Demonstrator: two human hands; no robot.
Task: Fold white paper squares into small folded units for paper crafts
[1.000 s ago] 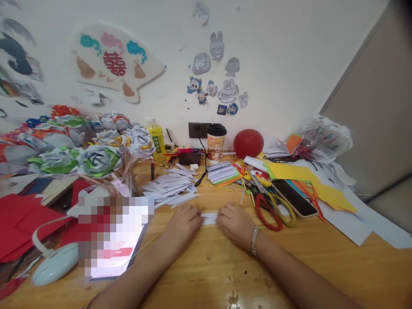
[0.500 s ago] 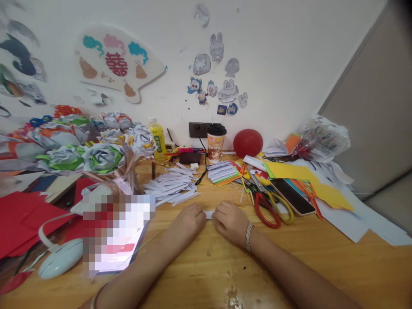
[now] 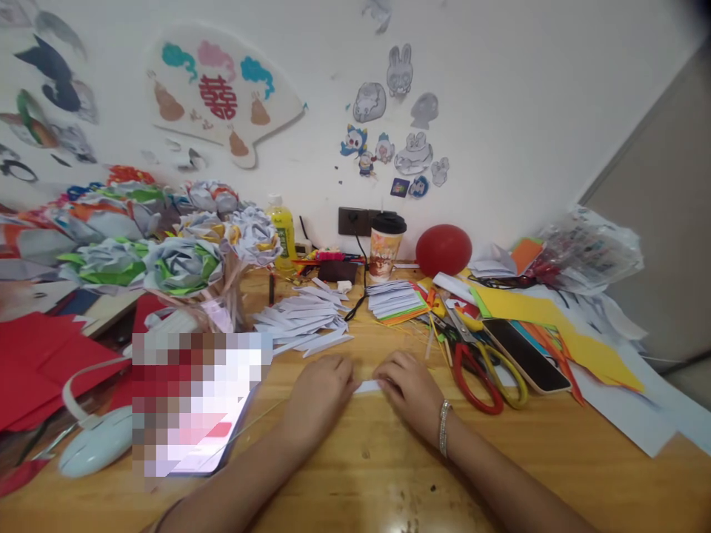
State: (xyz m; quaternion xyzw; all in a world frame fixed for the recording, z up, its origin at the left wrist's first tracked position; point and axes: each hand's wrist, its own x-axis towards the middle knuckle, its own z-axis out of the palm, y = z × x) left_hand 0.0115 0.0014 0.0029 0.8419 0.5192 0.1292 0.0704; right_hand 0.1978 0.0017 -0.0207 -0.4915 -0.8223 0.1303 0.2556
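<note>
My left hand (image 3: 318,392) and my right hand (image 3: 412,389) rest side by side on the wooden table (image 3: 355,474), fingers curled down onto a small white paper strip (image 3: 367,386) that shows between them. Both hands press or pinch the strip flat against the table. A bracelet circles my right wrist. Just beyond my hands lies a pile of folded white paper strips (image 3: 303,320), and a stack of cut paper sheets (image 3: 395,300) sits behind that.
Red and yellow scissors (image 3: 478,363) and a dark phone (image 3: 527,357) lie to the right among coloured papers. A tablet (image 3: 192,403) and a white mouse (image 3: 94,450) sit at the left. Paper flowers (image 3: 167,259), a yellow bottle (image 3: 282,231), a cup (image 3: 386,248) and a red ball (image 3: 443,249) line the wall.
My hands stay pressed on the white strip with only slight shifts of the fingers; the view has shifted a little, so everything sits slightly further right.
</note>
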